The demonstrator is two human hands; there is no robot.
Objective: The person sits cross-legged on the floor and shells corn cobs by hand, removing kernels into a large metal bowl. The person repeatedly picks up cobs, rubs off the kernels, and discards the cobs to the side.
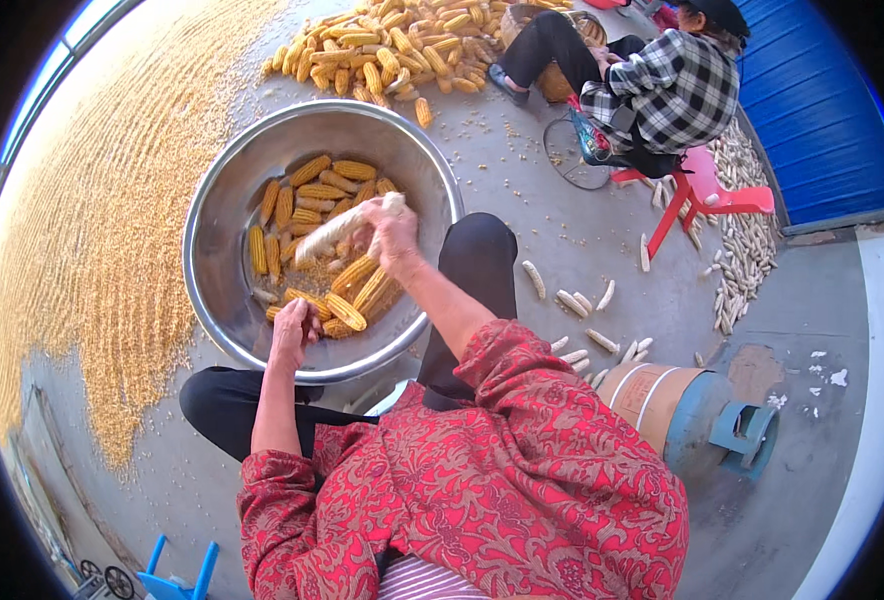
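Note:
A wide metal basin (220, 300) stands before me, with many yellow corn cobs (322, 191) and loose kernels inside. My right hand (395, 232), above the basin's right half, holds a pale bare corncob (329, 234) that slants down to the left. Over the near side of the basin, my left hand (294, 326) has its fingers curled at the end of a yellow ear of corn (308, 300); the ear points away to the upper right. Another ear (346, 311) lies just right of that hand.
Spread corn kernels (126, 210) cover the floor at left. A heap of ears (404, 45) lies beyond the basin. A person (667, 86) sits by a red plastic chair (701, 195). Bare cobs (603, 341) and a gas cylinder (689, 420) lie at right, a blue stool (179, 581) at lower left.

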